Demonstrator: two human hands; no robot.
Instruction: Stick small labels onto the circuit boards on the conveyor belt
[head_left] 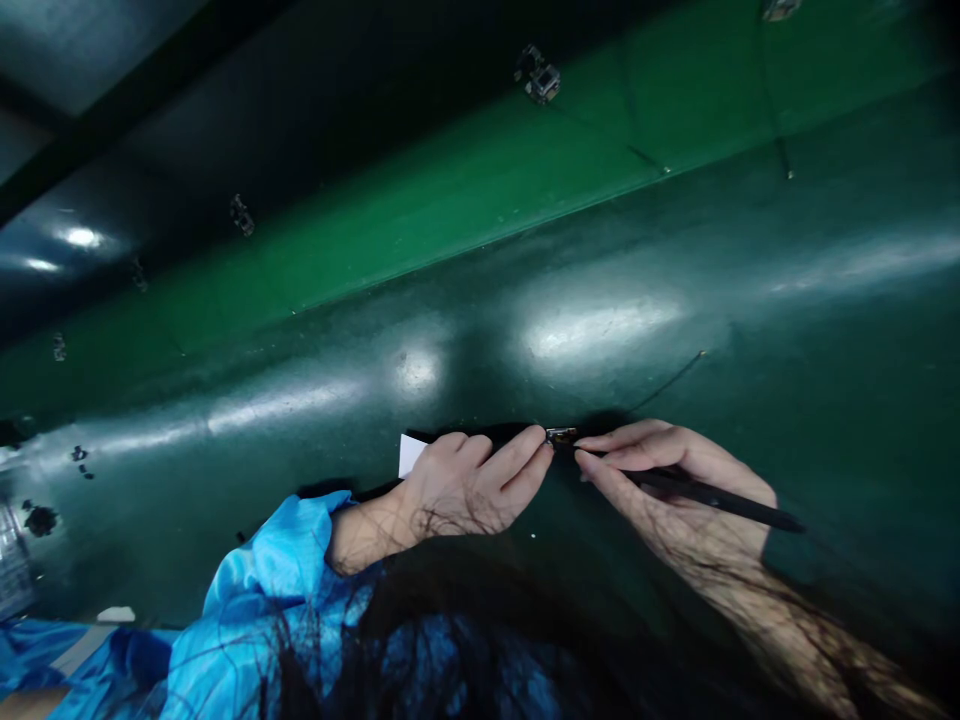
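My left hand is closed, its thumb and forefinger pinching a small electronic module at its left edge. A white slip of paper sticks out behind that hand's knuckles. My right hand is closed around a slim black tool, perhaps tweezers, whose tapered rear end points right. Its fingertips are close to the module's right side, and the tool's working tip is hidden or too small to make out. A thin dark cable with a tiny metallic end lies just beyond the right hand.
The glossy green work surface has a raised bright green strip along its far side. Small modules with thin cables lie on it. Small black parts are at the far left, near another person's blue sleeve.
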